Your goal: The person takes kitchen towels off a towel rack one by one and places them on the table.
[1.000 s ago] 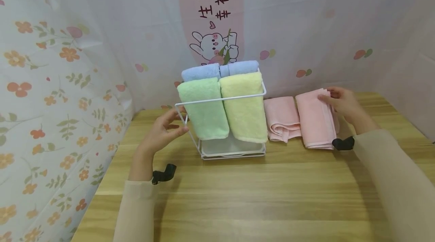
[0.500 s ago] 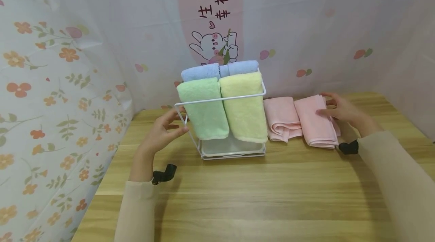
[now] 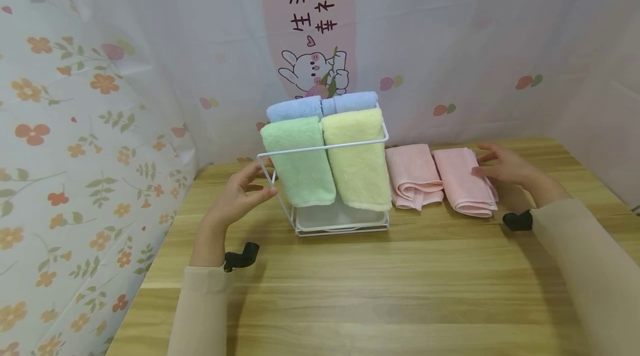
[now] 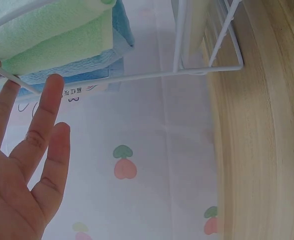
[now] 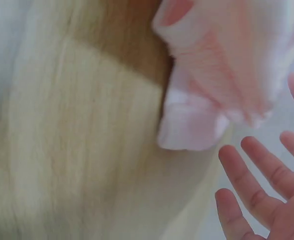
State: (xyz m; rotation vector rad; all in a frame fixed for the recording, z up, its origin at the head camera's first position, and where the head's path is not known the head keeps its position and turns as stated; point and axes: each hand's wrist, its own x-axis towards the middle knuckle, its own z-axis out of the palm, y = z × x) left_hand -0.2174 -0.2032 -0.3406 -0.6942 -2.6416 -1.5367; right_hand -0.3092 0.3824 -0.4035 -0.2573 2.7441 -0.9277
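Note:
A white wire rack (image 3: 326, 148) stands on the table, holding a green towel (image 3: 300, 164) and a yellow towel (image 3: 356, 164) in front of two blue towels (image 3: 295, 109). My left hand (image 3: 235, 197) is at the rack's left side, its extended fingers against the wire in the left wrist view. To the right lie two folded pink towels, the nearer-to-rack towel (image 3: 414, 167) and the outer towel (image 3: 462, 181). Beside that outer towel is my right hand (image 3: 510, 167), fingers spread and holding nothing; the right wrist view shows them apart from the pink cloth.
A white tray (image 3: 335, 218) sits in the rack's base. The wooden table (image 3: 350, 289) reaches back to a printed curtain (image 3: 425, 23), with a flowered cloth (image 3: 90, 178) along the left. Black wrist mounts (image 3: 242, 256) sit on both wrists.
The right hand lowered the outer pink towel onto the table, let go and drew slightly right. The left hand stays at the rack.

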